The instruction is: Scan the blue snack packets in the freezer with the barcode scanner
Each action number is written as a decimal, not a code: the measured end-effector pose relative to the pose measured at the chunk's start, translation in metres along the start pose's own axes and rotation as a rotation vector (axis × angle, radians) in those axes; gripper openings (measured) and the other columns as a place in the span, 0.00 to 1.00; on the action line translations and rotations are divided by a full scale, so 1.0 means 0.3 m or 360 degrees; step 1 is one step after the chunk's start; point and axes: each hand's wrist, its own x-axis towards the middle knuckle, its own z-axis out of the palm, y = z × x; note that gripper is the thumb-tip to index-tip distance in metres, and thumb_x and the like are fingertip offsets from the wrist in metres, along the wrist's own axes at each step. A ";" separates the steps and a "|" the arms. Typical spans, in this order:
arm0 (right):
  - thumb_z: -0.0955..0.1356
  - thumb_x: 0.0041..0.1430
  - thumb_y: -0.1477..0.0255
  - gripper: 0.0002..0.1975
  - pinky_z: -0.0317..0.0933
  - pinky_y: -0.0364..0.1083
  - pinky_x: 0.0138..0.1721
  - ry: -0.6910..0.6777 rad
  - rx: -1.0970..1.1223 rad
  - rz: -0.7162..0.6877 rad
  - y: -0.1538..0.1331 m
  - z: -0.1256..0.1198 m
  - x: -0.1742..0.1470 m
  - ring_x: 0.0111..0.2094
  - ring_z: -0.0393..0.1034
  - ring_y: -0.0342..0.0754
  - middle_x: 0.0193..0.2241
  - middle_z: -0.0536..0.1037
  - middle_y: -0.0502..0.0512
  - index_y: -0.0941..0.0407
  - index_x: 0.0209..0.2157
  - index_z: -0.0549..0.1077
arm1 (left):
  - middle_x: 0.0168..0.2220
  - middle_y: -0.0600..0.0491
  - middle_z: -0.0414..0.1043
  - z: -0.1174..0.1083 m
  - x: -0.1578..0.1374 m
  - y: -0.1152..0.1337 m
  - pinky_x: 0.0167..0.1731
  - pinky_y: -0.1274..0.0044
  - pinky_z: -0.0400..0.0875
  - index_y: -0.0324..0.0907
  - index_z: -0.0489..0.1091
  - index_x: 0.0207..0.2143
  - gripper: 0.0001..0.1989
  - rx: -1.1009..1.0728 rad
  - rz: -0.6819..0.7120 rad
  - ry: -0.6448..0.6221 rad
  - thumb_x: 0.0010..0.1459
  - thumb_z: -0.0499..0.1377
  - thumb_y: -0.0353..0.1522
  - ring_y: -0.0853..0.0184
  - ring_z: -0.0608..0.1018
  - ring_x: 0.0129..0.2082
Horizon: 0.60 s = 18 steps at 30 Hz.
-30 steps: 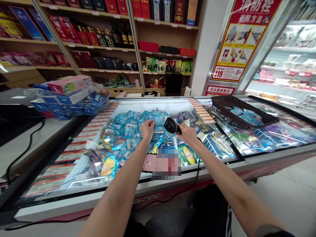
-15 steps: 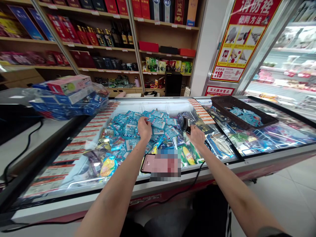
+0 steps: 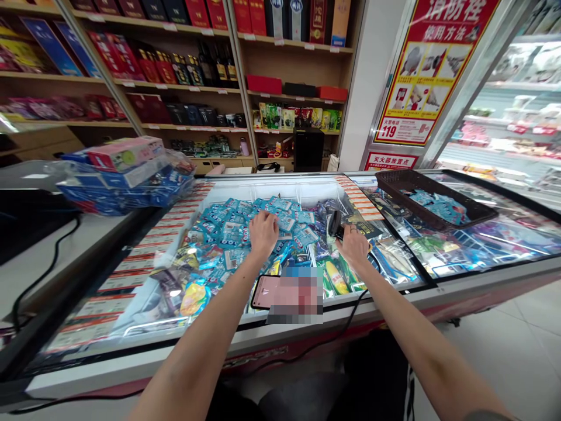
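Note:
A pile of small light-blue packets (image 3: 230,231) with white barcode labels lies spread over the glass-topped freezer (image 3: 144,286). My left hand (image 3: 263,234) is over the pile's middle, fingers curled down onto the packets; its fingertips are partly hidden. It seems to grip a packet there. At the pile's right, my right hand (image 3: 354,245) is closed round the handle of a black barcode scanner (image 3: 335,222), whose head is raised and faces left towards the packets. A phone (image 3: 265,291) with a lit, partly blurred-out screen lies on the freezer's front edge, between my forearms.
A brown tray (image 3: 390,184) with more blue packets stands on the freezer at right. Plastic-wrapped boxes (image 3: 125,169) are stacked at left. A black cable (image 3: 346,321) hangs across the freezer's front. Stocked shelves (image 3: 175,85) stand behind.
My left hand has moved slightly right over the pile and turned more back-up. My right hand has shifted a little right with the scanner.

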 end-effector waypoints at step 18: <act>0.54 0.61 0.68 0.36 0.61 0.45 0.40 0.0220 0.0742 -0.0413 -0.226 -0.271 -0.053 0.33 0.67 0.48 0.32 0.73 0.55 0.62 0.65 0.31 | 0.26 0.59 0.60 -0.157 -0.124 0.145 0.31 0.80 0.63 0.43 0.28 0.65 0.42 -0.0930 0.0096 -0.0233 0.55 0.53 0.34 0.74 0.63 0.23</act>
